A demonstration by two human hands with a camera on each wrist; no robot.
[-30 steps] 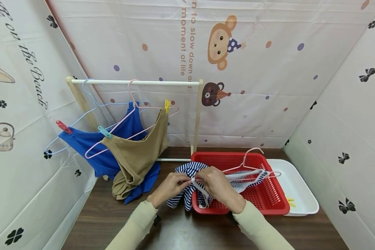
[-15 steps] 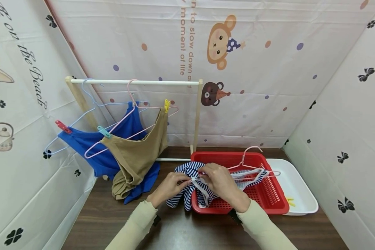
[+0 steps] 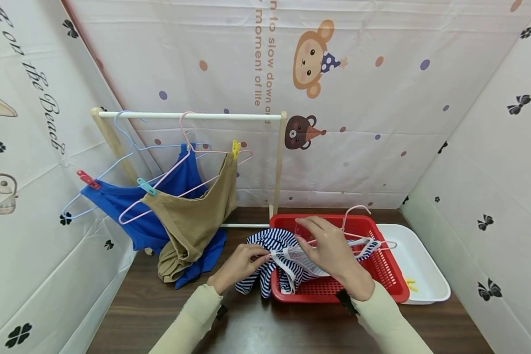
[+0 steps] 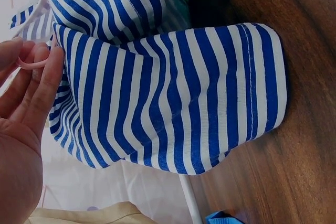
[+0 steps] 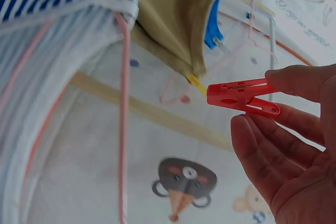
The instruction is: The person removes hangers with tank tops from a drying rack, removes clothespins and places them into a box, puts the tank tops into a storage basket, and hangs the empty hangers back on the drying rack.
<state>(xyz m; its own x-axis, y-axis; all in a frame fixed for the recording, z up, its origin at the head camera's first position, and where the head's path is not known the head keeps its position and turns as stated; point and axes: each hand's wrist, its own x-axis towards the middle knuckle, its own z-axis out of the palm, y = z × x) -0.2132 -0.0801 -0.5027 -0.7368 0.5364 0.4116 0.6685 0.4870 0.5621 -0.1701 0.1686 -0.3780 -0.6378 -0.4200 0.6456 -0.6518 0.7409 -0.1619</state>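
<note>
With thumb and fingers, my left hand [image 3: 241, 264] pinches the end of a pink hanger [image 4: 32, 64] at the edge of a blue-and-white striped garment [image 4: 168, 98]. The white-trimmed opening of that garment lies along the hanger, and its body hangs over the left rim of the red basket [image 3: 391, 270]. My right hand [image 3: 334, 253] is raised over the basket, apart from the cloth. In the right wrist view it pinches a red clothespin [image 5: 241, 97] between thumb and fingers, and the pin's nose grips nothing.
Left of the basket stands a rack [image 3: 230, 117] with blue clothing [image 3: 115, 194] and khaki clothing [image 3: 194, 211] on hangers, held by clothespins. A white tray [image 3: 425, 250] with yellow clothespins [image 3: 410, 284] sits partly under the basket's right side. Printed cloth walls surround the table.
My right hand has drawn away from the garment's edge, rightward and up, with the red clothespin. The left hand has stayed at the hanger end.
</note>
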